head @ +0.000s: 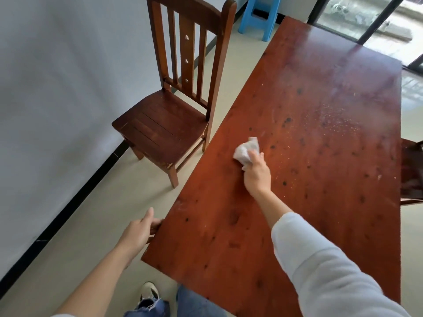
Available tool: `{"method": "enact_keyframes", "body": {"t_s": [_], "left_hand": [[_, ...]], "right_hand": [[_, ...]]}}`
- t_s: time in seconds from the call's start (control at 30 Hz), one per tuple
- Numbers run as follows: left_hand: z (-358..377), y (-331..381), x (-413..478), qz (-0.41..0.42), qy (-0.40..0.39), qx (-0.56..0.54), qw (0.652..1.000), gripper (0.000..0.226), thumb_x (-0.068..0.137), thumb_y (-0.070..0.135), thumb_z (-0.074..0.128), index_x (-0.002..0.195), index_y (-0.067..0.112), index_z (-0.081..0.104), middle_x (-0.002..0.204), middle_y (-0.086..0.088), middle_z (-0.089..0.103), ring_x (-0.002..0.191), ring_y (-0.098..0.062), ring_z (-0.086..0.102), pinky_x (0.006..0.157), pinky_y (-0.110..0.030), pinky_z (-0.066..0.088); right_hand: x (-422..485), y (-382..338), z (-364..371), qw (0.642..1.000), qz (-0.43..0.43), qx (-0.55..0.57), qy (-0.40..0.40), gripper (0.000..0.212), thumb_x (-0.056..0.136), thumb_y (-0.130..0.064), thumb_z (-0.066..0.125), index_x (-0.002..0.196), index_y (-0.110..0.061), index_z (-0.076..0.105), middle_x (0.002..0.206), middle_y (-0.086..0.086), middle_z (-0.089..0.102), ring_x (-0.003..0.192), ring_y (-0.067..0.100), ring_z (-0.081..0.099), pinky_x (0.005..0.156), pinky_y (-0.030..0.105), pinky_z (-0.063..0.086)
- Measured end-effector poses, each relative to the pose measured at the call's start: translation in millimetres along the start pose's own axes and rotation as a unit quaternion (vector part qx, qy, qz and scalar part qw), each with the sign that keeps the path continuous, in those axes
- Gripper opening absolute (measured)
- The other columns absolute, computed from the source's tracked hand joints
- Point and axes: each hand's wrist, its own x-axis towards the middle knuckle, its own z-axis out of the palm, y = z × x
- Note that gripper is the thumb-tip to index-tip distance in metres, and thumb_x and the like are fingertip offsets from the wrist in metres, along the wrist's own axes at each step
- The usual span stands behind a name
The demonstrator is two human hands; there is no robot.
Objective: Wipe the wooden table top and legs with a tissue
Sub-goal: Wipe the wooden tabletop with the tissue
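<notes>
Red-brown varnished wood is seen across the head view in the wooden table top [320, 138], which is laid out from the lower centre of the frame to the upper right. Dark knots are scattered over the surface, and pale specks and a dull, dusty sheen are noted on its far right portion. A crumpled white tissue [245, 151] is pressed against the top, near the left edge and roughly midway along its length. The tissue is gripped by the right hand [257, 175], whose fingers are curled over the near side of the wad. The right forearm is extended across the table and is covered above the wrist by a light grey sleeve [320, 259]. The left hand [139, 229] is placed at the left edge of the table, close to the near corner. Its thumb is raised, and its fingers are curled round the edge, with the tips hidden beneath it. A wooden chair [164, 126] with a slatted back is positioned on the pale floor [91, 236] just beside the left edge of the table. A blue plastic stool [261, 17] is located beyond the far left corner. Part of a second chair [412, 172] is visible beside the right edge. A white wall [57, 88] is bordered at floor level by a black skirting strip [68, 209]. Blue jeans [196, 303] and a light shoe [150, 291] are seen at the bottom.
</notes>
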Motion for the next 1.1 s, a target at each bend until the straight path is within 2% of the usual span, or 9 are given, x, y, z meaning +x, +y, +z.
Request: {"method": "enact_keyframes", "body": {"t_s": [0.1,0.27,0.43,0.53,0.67,0.77,0.9,0.97,1.1], "left_hand": [[-1.7,-0.3,-3.0,0.006,-0.033,0.024,0.999,0.067,0.098,0.051,0.014,0.119,0.012,0.063,0.115,-0.006,0.065,0.112,-0.021,0.058,0.102,-0.038,0.042],[-11.2,-10.8,-5.6,0.013,-0.06,-0.036,0.997,0.072,0.095,0.057,0.01,0.125,0.012,0.057,0.113,-0.008,0.064,0.108,-0.02,0.057,0.1,-0.037,0.043],[-34.2,-29.4,-12.4,0.006,-0.105,-0.008,0.994,0.07,0.09,0.065,0.016,0.135,0.02,0.045,0.135,-0.009,0.053,0.123,-0.027,0.05,0.106,-0.046,0.038],[-29.0,-35.4,-23.5,0.067,-0.137,0.087,0.984,0.051,0.099,0.048,0.022,0.132,0.02,0.05,0.127,-0.001,0.056,0.116,-0.018,0.051,0.1,-0.034,0.037],[-24.0,-45.8,-24.2,0.141,-0.103,0.162,0.971,0.045,0.099,0.036,0.034,0.138,0.017,0.045,0.139,0.002,0.05,0.128,-0.019,0.046,0.11,-0.035,0.033],[-25.9,-53.7,-17.4,0.174,-0.083,0.207,0.959,0.041,0.098,0.025,0.04,0.139,0.016,0.045,0.14,0.001,0.049,0.129,-0.02,0.045,0.11,-0.036,0.033],[-29.3,-56.1,-0.6,0.221,-0.073,0.243,0.942,0.039,0.095,0.02,0.049,0.134,0.014,0.051,0.134,-0.001,0.055,0.123,-0.019,0.051,0.107,-0.038,0.038],[-31.1,-58.2,6.8,0.23,-0.068,0.246,0.939,0.039,0.094,0.02,0.052,0.132,0.014,0.053,0.13,-0.001,0.058,0.12,-0.018,0.055,0.106,-0.038,0.04],[-31.3,-63.0,14.9,0.248,-0.051,0.234,0.938,0.037,0.093,0.02,0.054,0.13,0.016,0.055,0.125,0.0,0.062,0.118,-0.018,0.056,0.106,-0.04,0.04]], "right_hand": [[-19.4,-0.1,21.9,0.998,-0.013,-0.054,0.016,0.054,0.093,0.005,0.031,0.141,-0.017,0.04,0.156,0.003,0.024,0.147,0.021,0.006,0.118,0.041,0.019],[-141.5,-24.9,102.8,0.953,-0.278,-0.051,-0.11,0.055,0.09,0.007,0.039,0.141,-0.014,0.043,0.152,0.002,0.032,0.144,0.014,0.005,0.119,0.03,0.004],[-259.2,-18.2,122.8,0.924,-0.322,-0.022,-0.207,0.052,0.089,0.004,0.042,0.138,-0.012,0.046,0.15,0.002,0.035,0.142,0.012,0.008,0.117,0.025,0.005],[-292.3,-16.9,101.5,0.951,-0.26,0.033,-0.167,0.049,0.091,0.004,0.04,0.136,-0.011,0.049,0.146,-0.001,0.04,0.141,0.007,0.02,0.116,0.018,0.015],[-275.5,10.9,43.7,0.992,-0.028,0.09,0.089,0.043,0.096,-0.001,0.043,0.137,-0.015,0.049,0.142,0.001,0.044,0.139,0.017,0.033,0.108,0.014,0.026],[-253.4,50.9,2.6,0.96,0.152,0.077,0.224,0.042,0.096,-0.008,0.039,0.135,-0.019,0.05,0.132,0.012,0.057,0.124,0.03,0.05,0.099,0.032,0.038],[-235.9,80.2,-6.8,0.905,0.338,0.068,0.249,0.048,0.093,-0.004,0.033,0.137,-0.018,0.046,0.133,0.016,0.053,0.123,0.035,0.047,0.099,0.037,0.037],[-222.4,69.9,11.5,0.922,0.302,0.046,0.237,0.047,0.094,-0.004,0.033,0.138,-0.017,0.046,0.145,0.012,0.043,0.132,0.031,0.039,0.106,0.034,0.03],[-200.7,25.3,70.6,0.981,0.097,0.001,0.169,0.045,0.091,0.0,0.041,0.13,-0.016,0.056,0.146,0.003,0.044,0.139,0.018,0.031,0.113,0.026,0.018]]}}
